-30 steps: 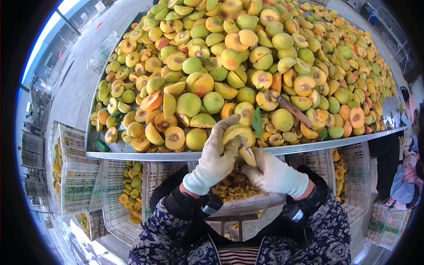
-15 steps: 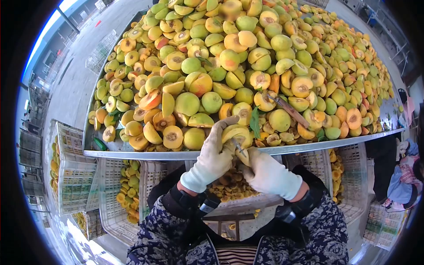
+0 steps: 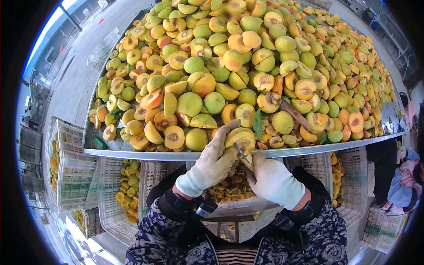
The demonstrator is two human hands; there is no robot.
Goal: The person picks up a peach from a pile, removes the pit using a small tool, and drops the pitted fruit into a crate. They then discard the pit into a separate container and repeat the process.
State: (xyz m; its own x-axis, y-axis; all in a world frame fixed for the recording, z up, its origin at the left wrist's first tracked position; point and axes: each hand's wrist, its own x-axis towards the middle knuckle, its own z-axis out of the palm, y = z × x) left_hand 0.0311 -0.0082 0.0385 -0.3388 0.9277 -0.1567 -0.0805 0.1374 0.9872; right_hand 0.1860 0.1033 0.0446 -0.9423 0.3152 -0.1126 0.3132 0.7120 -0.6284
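Just over the table's front rim, my left hand [image 3: 216, 159], in a whitish work glove, is closed around a yellow peach half [image 3: 240, 137]. In my gloved right hand [image 3: 274, 179] is a small pitting knife [image 3: 241, 152]; its metal blade lies against the cut face of the fruit. The knife's handle is mostly covered by my right fingers. Right behind my hands rises a big heap of halved peaches [image 3: 190, 104], green to orange, many with cut faces up. A second knife [image 3: 293, 114] with a wooden handle lies on the heap, near a green leaf [image 3: 257, 124].
The metal table [image 3: 176, 155] has a raised front rim. Below it stand white plastic crates [image 3: 117, 198] with peach pieces, and several cut pieces [image 3: 229, 187] lie beneath my hands. Another person's clothing [image 3: 404, 176] shows at the far right.
My hands have shifted slightly, the left one a little down. The knife blade has turned to a flatter angle against the peach half.
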